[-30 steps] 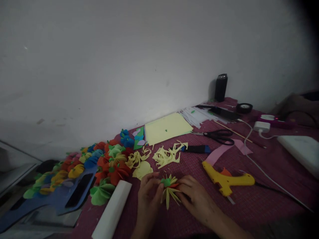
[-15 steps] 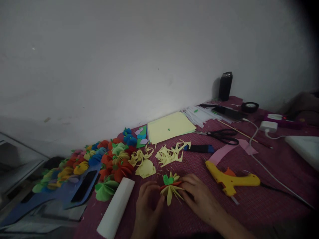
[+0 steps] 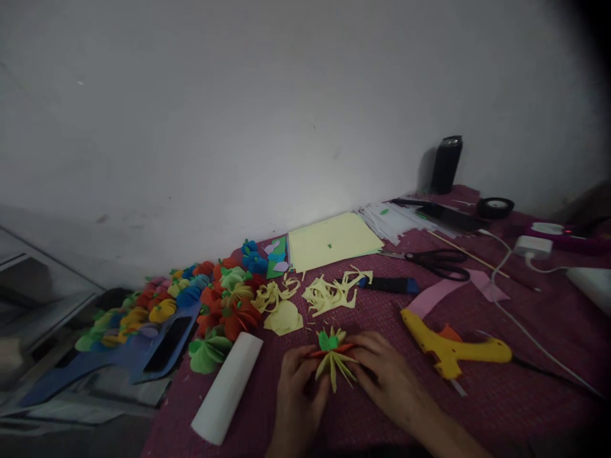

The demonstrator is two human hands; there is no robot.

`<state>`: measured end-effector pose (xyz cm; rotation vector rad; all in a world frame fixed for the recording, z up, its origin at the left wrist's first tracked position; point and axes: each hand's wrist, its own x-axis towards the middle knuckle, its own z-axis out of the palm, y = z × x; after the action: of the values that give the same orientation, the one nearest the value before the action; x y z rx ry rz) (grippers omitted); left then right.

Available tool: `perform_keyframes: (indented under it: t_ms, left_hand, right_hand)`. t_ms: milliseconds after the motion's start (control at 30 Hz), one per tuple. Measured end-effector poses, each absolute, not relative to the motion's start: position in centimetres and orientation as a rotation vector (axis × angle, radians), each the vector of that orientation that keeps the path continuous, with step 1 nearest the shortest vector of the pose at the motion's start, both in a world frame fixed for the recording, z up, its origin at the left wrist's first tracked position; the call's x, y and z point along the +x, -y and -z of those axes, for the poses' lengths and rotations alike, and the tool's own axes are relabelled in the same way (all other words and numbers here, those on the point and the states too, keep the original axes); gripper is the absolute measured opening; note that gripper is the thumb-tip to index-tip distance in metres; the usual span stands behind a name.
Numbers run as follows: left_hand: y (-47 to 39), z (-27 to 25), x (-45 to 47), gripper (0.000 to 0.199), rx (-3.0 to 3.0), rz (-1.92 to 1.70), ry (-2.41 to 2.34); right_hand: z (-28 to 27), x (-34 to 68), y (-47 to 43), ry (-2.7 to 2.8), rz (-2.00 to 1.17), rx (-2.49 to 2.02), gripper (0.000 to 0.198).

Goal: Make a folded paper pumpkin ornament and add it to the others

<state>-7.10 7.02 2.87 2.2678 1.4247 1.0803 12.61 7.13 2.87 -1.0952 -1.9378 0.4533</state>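
Note:
A paper flower (image 3: 335, 367) with fanned yellow petals, orange parts at its sides and a green leafy top is between my hands, low over the table. My left hand (image 3: 301, 391) pinches its left side, thumb low and fingers bent above. On the other side, my right hand (image 3: 384, 378) grips the orange and yellow edge with curled fingers. Behind the flower lie yellow paper scraps (image 3: 329, 294) and a yellow paper piece (image 3: 285, 318). A white paper roll (image 3: 228, 389) rests left of my left hand.
Many finished colourful paper pieces (image 3: 233, 299) crowd the left. To the right lie a yellow glue gun (image 3: 458, 352), black-handled scissors (image 3: 436, 259), a blue-black cutter (image 3: 389, 285) and a pink strip (image 3: 442, 294). Yellow sheets (image 3: 334, 238) and a dark can (image 3: 447, 165) stand near the wall.
The whole view has shifted, so most things appear slightly farther right. My left hand's fingers have closed in nearer the flower's left side; my right hand keeps its hold.

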Motion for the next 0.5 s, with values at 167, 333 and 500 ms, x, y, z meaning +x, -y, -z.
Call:
perform_keyframes:
  t_ms: [167, 333, 500]
  left_hand:
    - [-7.2, -2.8, -6.6, 0.019, 2.214, -1.013, -1.391]
    - [-7.1, -3.1, -6.2, 0.019, 1.956, -1.040, -1.484]
    - [-6.4, -5.2, -7.8, 0.018, 1.797, -1.146, -1.557]
  right_hand:
    - [-2.1, 12.8, -7.4, 1.973, -0.413, -1.091, 0.033]
    - [-0.8, 13.0, -7.5, 2.008, -0.380, -1.112, 0.031]
    - [0.5, 13.2, -7.6, 2.003, -0.307, -1.140, 0.030]
